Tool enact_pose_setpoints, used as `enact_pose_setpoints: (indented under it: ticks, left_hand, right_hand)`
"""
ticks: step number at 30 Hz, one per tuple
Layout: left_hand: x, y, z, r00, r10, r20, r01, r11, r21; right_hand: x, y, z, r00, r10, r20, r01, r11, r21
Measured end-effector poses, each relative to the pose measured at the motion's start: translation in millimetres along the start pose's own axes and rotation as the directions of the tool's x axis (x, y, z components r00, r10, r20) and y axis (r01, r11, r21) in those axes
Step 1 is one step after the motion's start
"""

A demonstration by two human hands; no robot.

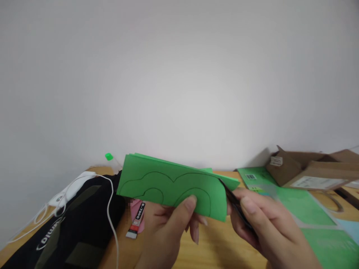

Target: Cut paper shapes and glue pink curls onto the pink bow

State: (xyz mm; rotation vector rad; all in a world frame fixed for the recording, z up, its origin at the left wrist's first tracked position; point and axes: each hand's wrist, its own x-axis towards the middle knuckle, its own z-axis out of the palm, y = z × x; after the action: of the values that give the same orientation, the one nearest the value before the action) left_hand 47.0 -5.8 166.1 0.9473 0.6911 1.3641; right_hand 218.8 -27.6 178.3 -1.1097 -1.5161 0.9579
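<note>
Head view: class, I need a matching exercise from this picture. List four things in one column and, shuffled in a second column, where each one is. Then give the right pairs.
Things:
1 green paper
2 dark tool, likely scissors
3 glue tube
4 cardboard box

Places:
A far right on the table
B gripped in the right hand
C lying flat beside the black bag
D pinched in the left hand

Pairs: 1-D, 2-B, 3-C, 4-A
</note>
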Motion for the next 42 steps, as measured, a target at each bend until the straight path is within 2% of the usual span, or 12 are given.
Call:
enact_pose_setpoints:
  ticks: [4, 7, 9, 13, 19, 26, 34, 39, 42]
  left_hand:
    - [1, -11, 9.0, 0.983, 0.181, 0.033, -0.182, 0.983, 0.019]
    - [3, -15, 14.8, 0.958, 0.258, 0.127, -0.268, 0.961, 0.064]
    - [4, -14, 16.1, 0.958, 0.258, 0.123, -0.271, 0.958, 0.098]
    - [2, -4, 13.9, 0.968, 0.236, 0.081, -0.246, 0.955, 0.164]
    - [1, 5, 9.9, 0.971, 0.199, 0.134, -0.225, 0.949, 0.222]
    - [3, 7, 8.2, 0.957, 0.208, 0.203, -0.25, 0.945, 0.211]
    - [3, 6, 10.0, 0.957, 0.194, 0.215, -0.232, 0.957, 0.171]
    - [5, 6, 11.8, 0.963, 0.175, 0.204, -0.208, 0.966, 0.153]
    - [5, 6, 11.8, 0.963, 0.173, 0.204, -0.206, 0.966, 0.154]
  right_hand:
    - [-1, -1, 9, 1.0, -0.002, 0.002, 0.002, 0.997, 0.075]
    - [-2, -4, 15, 0.996, 0.09, -0.005, -0.089, 0.989, 0.116]
    - [-3, -4, 18, 0.989, 0.148, -0.007, -0.146, 0.982, 0.118]
    - [-5, -4, 20, 0.992, 0.123, 0.002, -0.122, 0.983, 0.137]
    - [-5, -7, 17, 0.984, 0.178, 0.0, -0.177, 0.976, 0.128]
    - [-1, 3, 12, 0.998, 0.03, 0.062, -0.038, 0.99, 0.133]
    - [-1, 5, 13, 1.0, -0.009, 0.017, 0.008, 0.997, 0.078]
    - [-1, 3, 11, 0.999, 0.046, 0.013, -0.047, 0.996, 0.075]
    - [-1, 3, 10, 1.0, 0.016, 0.017, -0.017, 0.998, 0.067]
